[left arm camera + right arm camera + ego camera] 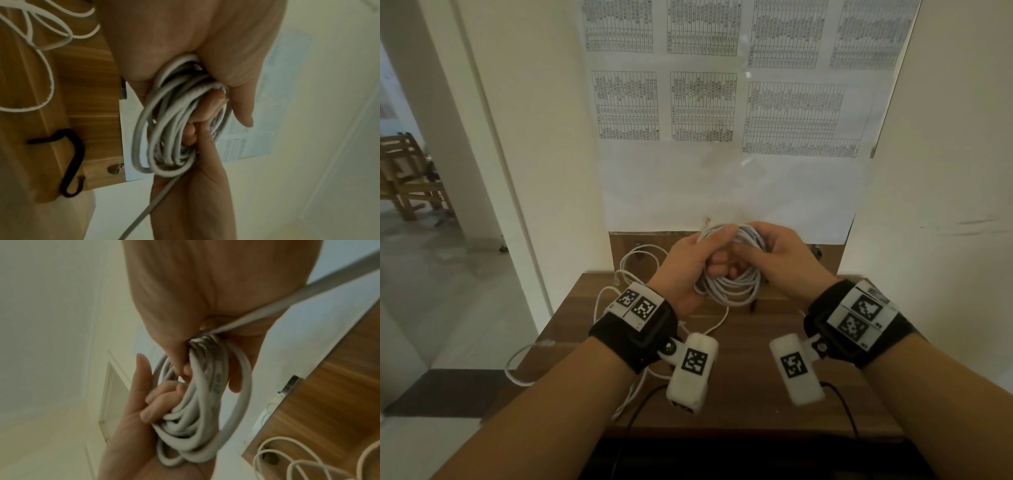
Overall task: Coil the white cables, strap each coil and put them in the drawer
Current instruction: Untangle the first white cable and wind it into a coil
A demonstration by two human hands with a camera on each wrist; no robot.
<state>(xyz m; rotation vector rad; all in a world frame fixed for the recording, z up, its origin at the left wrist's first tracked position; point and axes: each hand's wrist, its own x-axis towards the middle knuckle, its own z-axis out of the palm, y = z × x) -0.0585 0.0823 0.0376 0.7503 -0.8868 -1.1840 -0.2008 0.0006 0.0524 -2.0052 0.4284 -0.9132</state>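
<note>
A coil of white cable (729, 289) hangs in the air above the wooden table (756, 404), held by both hands. My left hand (717, 248) grips its left side, thumb over the strands, and a plug end (704, 223) sticks up past the thumb. My right hand (751, 248) grips the right side, fingers curled through the loops. In the left wrist view the coil (168, 129) runs through my left hand (230, 105), and a loose tail (144, 211) trails away. In the right wrist view my right hand (185, 366) pinches the coil (195, 418).
Loose white cables (640, 260) lie tangled on the table's left side and hang over its left edge (517, 363). A black strap (72, 162) lies on the wood near the wall. Printed sheets (702, 106) hang on the wall behind. A dark space (722, 459) shows below the table's front edge.
</note>
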